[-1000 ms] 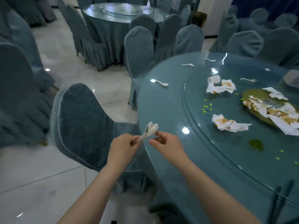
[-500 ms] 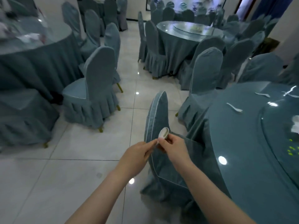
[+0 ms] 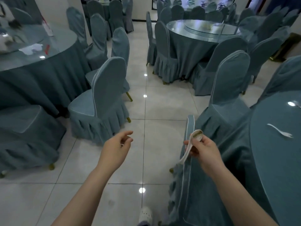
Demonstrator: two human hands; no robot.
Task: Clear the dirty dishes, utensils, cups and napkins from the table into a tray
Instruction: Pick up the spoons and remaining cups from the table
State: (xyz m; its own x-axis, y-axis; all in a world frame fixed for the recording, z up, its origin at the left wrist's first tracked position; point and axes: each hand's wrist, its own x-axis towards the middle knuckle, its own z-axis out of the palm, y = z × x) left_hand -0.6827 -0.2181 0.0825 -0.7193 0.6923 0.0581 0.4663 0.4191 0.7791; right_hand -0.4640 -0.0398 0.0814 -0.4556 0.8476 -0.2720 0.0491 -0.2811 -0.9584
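A banquet room with a pale glossy tiled floor (image 3: pixel 162 108) that carries round glints of ceiling light along a grout line. 3 round desks draped in blue-grey cloth show: one at left (image 3: pixel 40 70), one at far middle-right with a glass turntable (image 3: pixel 203 30) on top, and the near desk edge at right (image 3: pixel 276 160). Chairs in matching skirted blue-grey covers with pale piping ring them; one chair (image 3: pixel 104 101) stands in the aisle beside the left desk, another (image 3: pixel 228 88) is tucked at the near desk. White walls (image 3: pixel 140 7) close the back, and a dark framed picture (image 3: pixel 195 2) hangs above the far chairs.
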